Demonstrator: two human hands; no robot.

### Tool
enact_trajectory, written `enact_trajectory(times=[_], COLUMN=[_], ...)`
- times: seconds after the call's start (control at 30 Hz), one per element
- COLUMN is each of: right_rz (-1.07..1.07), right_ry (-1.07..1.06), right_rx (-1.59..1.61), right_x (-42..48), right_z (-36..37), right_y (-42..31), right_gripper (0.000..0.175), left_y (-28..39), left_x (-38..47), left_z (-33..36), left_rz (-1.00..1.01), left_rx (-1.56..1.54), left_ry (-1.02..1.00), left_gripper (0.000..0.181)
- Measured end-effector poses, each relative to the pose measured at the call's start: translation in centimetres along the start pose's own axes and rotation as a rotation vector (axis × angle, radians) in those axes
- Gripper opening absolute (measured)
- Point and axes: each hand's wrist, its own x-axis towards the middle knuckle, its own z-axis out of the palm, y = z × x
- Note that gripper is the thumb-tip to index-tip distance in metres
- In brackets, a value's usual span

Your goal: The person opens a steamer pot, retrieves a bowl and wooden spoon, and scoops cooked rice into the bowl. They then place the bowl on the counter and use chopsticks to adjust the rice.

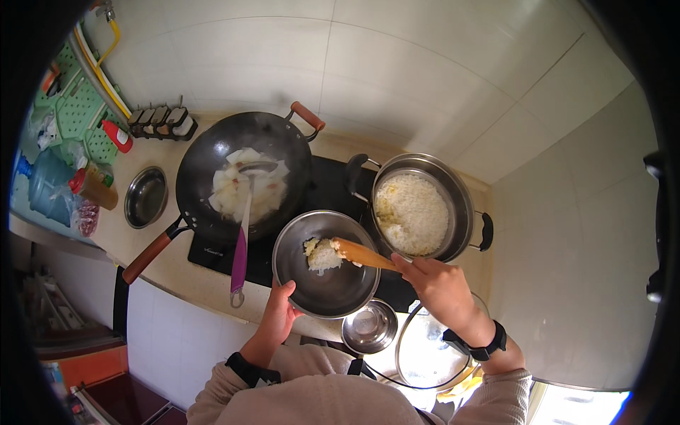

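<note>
My left hand (278,309) grips the rim of a stainless steel bowl (340,292), thumb over the edge. In the bowl lies a small mound of cooked rice (324,256) with a yellowish lump at one side. My right hand (438,287) holds a wooden rice paddle (366,254), its tip at the rice in the bowl and some grains stuck to it. Behind and to the right stands a two-handled steel pot (461,212) with white rice (417,212) in it, yellow bits along the rice's left side.
At left, a black wok (199,164) holds pale sliced food (228,196); a purple-handled ladle (240,260) rests in it. An oval steel dish (146,197), spice rack (162,125) and bottles stand farther left. A small steel bowl (370,326) and glass lid (427,356) are near my body.
</note>
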Motion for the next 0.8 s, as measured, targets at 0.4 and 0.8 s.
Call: enact_trajectory(times=[0.4, 0.8], right_rz=[0.228, 0.196], right_ry=[-0.087, -0.285], right_rx=[-0.099, -0.014], right_x=[-1.3, 0.3], right_z=[3.1, 4.1], right_y=[8.3, 7.9], right_gripper=[0.030, 0.021], left_y=[1.0, 1.0], left_x=[0.3, 0.4], left_z=[2.2, 2.6], left_rz=[0.071, 0.086], left_rx=[0.223, 0.180], left_ry=[-0.022, -0.033], left_gripper=[0.064, 0.063])
